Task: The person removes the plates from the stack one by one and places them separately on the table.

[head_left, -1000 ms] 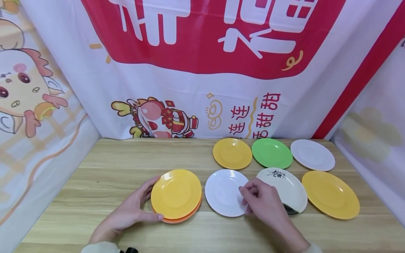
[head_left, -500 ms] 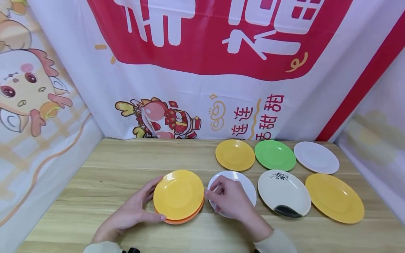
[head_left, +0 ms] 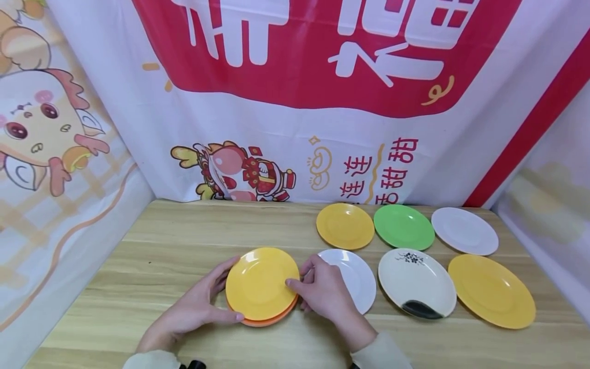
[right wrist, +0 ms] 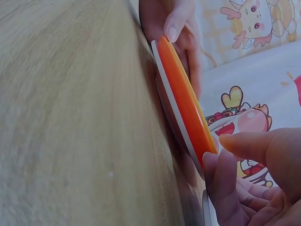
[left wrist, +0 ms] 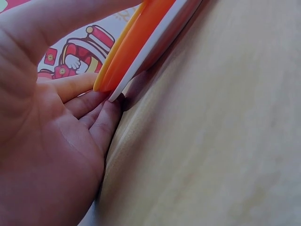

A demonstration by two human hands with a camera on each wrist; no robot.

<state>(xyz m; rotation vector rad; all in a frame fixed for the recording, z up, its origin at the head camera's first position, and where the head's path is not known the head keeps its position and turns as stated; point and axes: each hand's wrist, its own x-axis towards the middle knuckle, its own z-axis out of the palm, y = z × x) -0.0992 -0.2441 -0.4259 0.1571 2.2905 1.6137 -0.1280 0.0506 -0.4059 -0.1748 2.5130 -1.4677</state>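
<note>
A stack of plates sits in front of me: a yellow plate [head_left: 262,282] on top, an orange plate [left wrist: 134,49] under it, and a white plate [right wrist: 175,104] lowest. My left hand [head_left: 198,302] holds the stack at its left, thumb at the near rim and fingers round the far left edge. At the right rim my right hand [head_left: 324,289] pinches the edge of the yellow plate, its thumb on top. Its fingers touch the side of the stack in the right wrist view. Behind that hand lies a separate white plate [head_left: 355,279], partly hidden.
To the right lie a cream plate with a dark patch [head_left: 415,279] and a large yellow plate [head_left: 493,289]. Along the back are another yellow plate [head_left: 345,225], a green plate [head_left: 404,227] and another white plate [head_left: 464,230]. Printed cloth [head_left: 258,123] hangs behind the wooden table [head_left: 184,230].
My right hand has moved left, from beside the cream plate, across the white plate, to the right rim of the stack. My left hand stays at the stack.
</note>
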